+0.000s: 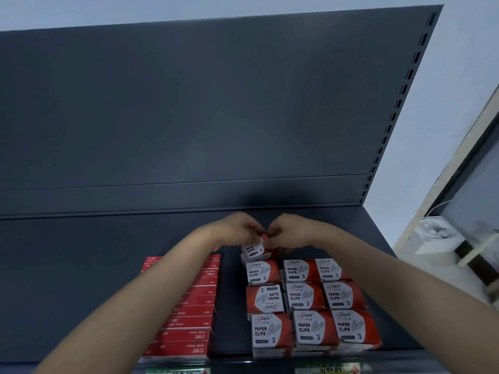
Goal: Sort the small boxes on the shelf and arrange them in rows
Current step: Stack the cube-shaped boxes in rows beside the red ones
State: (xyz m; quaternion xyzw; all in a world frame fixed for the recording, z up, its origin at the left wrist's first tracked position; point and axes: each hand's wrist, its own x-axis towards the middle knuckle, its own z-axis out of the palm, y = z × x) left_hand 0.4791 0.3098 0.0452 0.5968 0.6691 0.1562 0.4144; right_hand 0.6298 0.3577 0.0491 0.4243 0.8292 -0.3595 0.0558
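A single paper-clip box (252,248) is held directly beneath the two hands, at the far end of the leftmost column. The left hand (237,230) and the right hand (293,230) are brought close together with fingers curled, and the box's upper edge is pinched between them. The fingertips are blurred, so the exact grip cannot be told. On the near side of the hands, between the forearms and under the right one, the rows of paper-clip boxes (307,295) are laid three across on the shelf (81,265). Under the left forearm a column of red staple boxes (189,306) is set, parted from them by a bare strip.

The step in hand is judged to be the seating of this box at the back of its column. It is best lowered flat, with its label turned like its neighbours', and drawn snug against the box just nearer the body. One box in that column is turned round and could be matched afterwards. Light pressure is advised, as the cartons look thin.
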